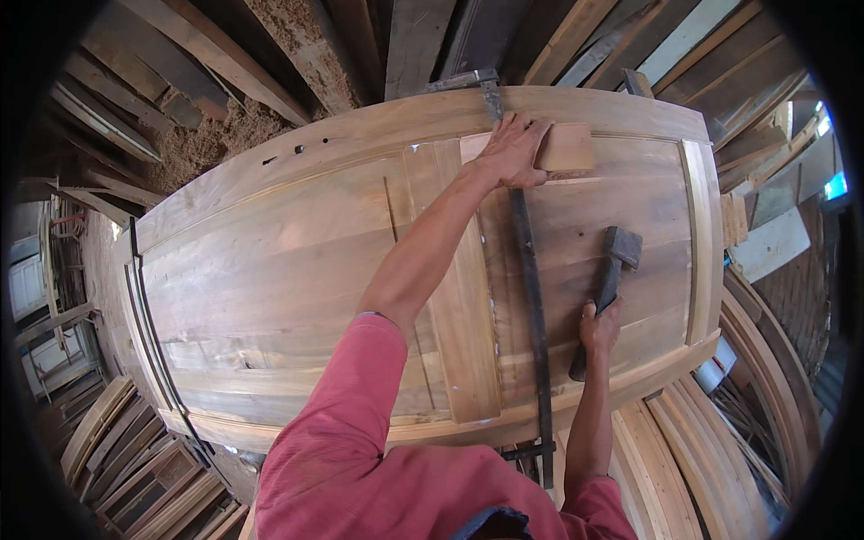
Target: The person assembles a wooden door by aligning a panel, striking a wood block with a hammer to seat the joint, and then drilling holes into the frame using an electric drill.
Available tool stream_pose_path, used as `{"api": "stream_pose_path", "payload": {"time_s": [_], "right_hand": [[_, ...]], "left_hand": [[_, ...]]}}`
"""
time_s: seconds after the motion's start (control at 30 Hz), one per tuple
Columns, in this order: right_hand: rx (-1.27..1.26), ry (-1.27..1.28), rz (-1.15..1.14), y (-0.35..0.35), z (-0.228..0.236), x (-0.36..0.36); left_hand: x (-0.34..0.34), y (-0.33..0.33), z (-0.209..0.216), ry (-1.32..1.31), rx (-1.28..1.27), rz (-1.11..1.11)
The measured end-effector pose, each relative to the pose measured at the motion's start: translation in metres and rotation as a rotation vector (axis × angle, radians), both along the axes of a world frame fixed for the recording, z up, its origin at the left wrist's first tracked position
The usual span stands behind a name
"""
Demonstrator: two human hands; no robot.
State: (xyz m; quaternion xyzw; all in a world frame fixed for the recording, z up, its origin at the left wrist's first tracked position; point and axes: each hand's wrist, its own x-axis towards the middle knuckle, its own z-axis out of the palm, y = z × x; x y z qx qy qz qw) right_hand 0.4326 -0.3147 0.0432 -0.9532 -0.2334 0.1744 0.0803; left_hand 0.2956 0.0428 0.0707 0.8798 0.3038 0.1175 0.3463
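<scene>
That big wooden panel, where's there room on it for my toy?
The panel has its widest bare patch between the left bar and the left arm. A narrower one sits between the middle bar and the hammer in the right grip. It's crowded where the left grip lies over the wood block.

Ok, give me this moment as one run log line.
Left grip: on wood block | Right grip: around hammer handle | Bar clamp: across wooden panel

The panelled wooden door (270, 288) is honey-tan, streaked with darker brown grain. The hammer (608, 279) has a grey head and blackish handle; the bar clamp (531, 288) is near-black, the wood block (571, 148) pale orange-tan, the shirt (346, 387) rosy red.
</scene>
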Motion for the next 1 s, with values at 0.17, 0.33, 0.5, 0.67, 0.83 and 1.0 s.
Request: {"api": "stream_pose_path", "payload": {"time_s": [0.17, 0.33, 0.5, 0.67, 0.83, 1.0], "right_hand": [[0.036, -0.02, 0.028, -0.006, -0.006, 0.004], [0.219, 0.018, 0.049, -0.014, -0.013, 0.011], [0.533, 0.644, -0.293, 0.012, 0.033, 0.036], [0.718, 0.338, -0.097, 0.097, 0.085, 0.047], [0.336, -0.162, 0.332, 0.167, 0.122, 0.05], [0.212, -0.277, 0.555, 0.142, 0.106, 0.096]], "left_hand": [[-0.002, 0.012, 0.0, -0.046, -0.017, 0.046], [-0.003, 0.012, -0.012, -0.061, -0.017, 0.073], [-0.002, 0.012, -0.015, -0.064, -0.004, 0.093], [-0.004, 0.016, -0.016, -0.058, -0.018, 0.076], [-0.001, 0.016, -0.024, -0.075, 0.026, 0.066], [0.001, 0.016, -0.014, -0.06, 0.033, 0.06]]}}
